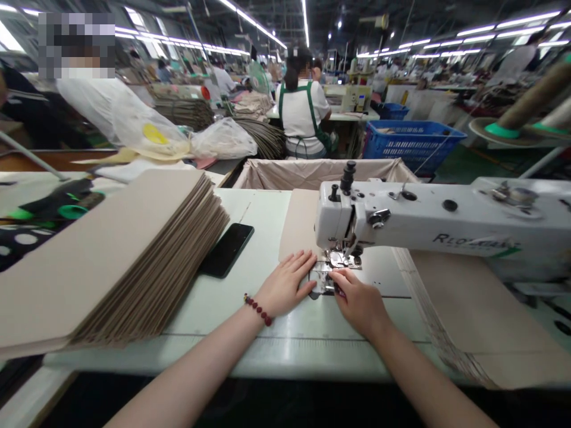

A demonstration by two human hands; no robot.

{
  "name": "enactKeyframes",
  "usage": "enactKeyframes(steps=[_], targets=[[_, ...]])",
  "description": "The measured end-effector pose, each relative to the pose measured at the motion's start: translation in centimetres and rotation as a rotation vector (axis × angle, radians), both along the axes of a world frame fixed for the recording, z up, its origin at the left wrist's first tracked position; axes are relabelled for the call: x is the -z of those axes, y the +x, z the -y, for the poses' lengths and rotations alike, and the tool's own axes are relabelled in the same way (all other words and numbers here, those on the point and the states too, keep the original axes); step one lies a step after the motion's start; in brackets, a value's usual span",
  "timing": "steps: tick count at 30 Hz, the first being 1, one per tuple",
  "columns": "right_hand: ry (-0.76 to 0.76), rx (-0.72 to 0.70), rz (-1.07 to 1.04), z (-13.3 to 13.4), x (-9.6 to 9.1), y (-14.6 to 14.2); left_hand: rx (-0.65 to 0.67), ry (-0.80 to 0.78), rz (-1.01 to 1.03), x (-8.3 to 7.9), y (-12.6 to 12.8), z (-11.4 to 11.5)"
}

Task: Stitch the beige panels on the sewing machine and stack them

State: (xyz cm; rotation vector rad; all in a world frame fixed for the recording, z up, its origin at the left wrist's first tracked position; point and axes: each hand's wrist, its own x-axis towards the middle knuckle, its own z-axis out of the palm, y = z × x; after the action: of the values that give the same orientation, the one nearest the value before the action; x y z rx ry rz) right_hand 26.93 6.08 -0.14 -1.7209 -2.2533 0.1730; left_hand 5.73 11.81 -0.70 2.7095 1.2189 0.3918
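Observation:
My left hand [289, 282], with a dark red bead bracelet [257, 309] at the wrist, lies flat with fingers stretched out. Its fingertips rest at the near edge of a beige panel [300, 223], which lies left of the sewing machine's head [336, 211]. Just in front of the needle area, my right hand [359, 300] is closed, thumb and index finger together by the metal plate [322, 276]. Something small and dark shows under its fingers; I cannot make out what it is. Part of the presser foot [343, 259] is visible beyond that hand.
A tall stack of beige panels [134, 238] stands at left, beside a black phone [227, 249]. More panels [473, 309] lie right, under the machine arm [446, 217]. Behind the table are a cloth-lined bin [312, 172], a blue crate [410, 145] and a seated co-worker [303, 110].

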Motion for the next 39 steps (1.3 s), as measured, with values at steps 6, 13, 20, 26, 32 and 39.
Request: enactKeyframes(steps=[6, 13, 20, 26, 32, 39], targets=[[-0.016, 0.025, 0.014, 0.4, -0.7, -0.2, -0.106, 0.051, -0.024, -1.0, 0.1, 0.3], [-0.022, 0.015, -0.012, 0.5, -1.0, -0.1, -0.407, 0.087, -0.055, -1.4, -1.5, 2.0], [-0.070, 0.059, -0.138, 5.2, -2.3, 1.9, -0.261, -0.024, -0.119, -0.8, -7.1, 8.5], [-0.289, 0.315, -0.470, 13.5, -1.1, 4.4, 0.062, -0.163, -0.083, -2.0, -7.4, 10.1], [-0.360, 0.398, -0.554, 17.9, 1.8, 4.1, 0.197, -0.181, -0.084, -1.8, -5.0, 8.5], [-0.323, 0.370, -0.532, 18.4, 2.9, 2.9, 0.205, -0.180, -0.089, -1.7, -4.9, 8.3]])
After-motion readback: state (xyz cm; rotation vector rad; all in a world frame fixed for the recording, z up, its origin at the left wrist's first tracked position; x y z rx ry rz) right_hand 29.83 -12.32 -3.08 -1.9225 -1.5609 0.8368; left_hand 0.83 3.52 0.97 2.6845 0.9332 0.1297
